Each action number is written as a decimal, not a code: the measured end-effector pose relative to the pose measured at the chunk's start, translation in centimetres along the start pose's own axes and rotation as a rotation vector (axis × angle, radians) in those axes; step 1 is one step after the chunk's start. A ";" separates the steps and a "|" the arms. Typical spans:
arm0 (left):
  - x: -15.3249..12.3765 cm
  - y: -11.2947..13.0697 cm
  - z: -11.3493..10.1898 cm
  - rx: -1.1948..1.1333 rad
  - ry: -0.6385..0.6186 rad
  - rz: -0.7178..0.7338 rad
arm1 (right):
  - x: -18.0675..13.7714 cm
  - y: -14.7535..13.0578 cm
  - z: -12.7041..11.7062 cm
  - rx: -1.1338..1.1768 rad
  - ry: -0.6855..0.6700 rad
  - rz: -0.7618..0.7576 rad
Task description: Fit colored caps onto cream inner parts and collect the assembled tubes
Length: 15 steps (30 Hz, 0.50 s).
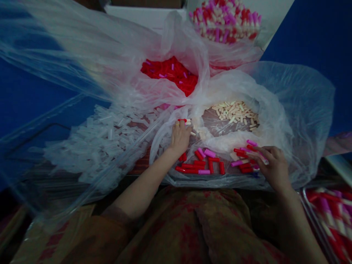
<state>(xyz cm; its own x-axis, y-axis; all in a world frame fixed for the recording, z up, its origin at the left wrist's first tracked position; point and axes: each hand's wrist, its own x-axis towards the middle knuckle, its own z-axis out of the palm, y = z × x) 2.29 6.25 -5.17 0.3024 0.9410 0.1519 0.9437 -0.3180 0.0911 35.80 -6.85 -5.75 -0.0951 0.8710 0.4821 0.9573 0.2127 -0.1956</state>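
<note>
My left hand (180,138) reaches in at the middle with its fingers closed on small plastic pieces, where a red cap (181,120) and cream stubs show at the fingertips. To the right, my right hand (274,164) has its fingers closed around a small clear tube with a pink part (264,159). Just left of it lie loose red and pink pieces, among them a red cap (245,165) and a pink cap (238,162). Between the hands, several red caps (194,166) and pink caps (209,153) lie on clear plastic sheeting.
Clear plastic tubes (96,137) are heaped on the left. A bag (291,99) holds cream stubs (236,111); behind are red pieces (173,73) in another bag. Assembled pieces fill a clear box (227,27) at the back and a container (330,216) at lower right.
</note>
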 end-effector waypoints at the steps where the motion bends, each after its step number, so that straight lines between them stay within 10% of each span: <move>1: -0.5 0.1 -0.4 -0.004 0.023 0.012 | 0.4 -0.7 0.2 -0.002 -0.011 -0.013; 8: -5.4 2.2 -3.3 -0.183 -0.068 0.303 | 3.8 -9.3 2.5 0.463 -0.049 -0.040; 15: -7.5 2.5 -2.7 -0.653 -0.242 0.159 | 4.7 -14.0 5.3 0.730 -0.238 0.000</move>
<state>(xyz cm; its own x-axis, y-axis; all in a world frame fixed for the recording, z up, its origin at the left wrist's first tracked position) 2.05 -1.89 -3.39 0.5221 0.8529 -0.0032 0.6356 -0.3867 0.6682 20.47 -3.41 -5.30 -0.2308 0.9252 0.3011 0.5423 0.3793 -0.7497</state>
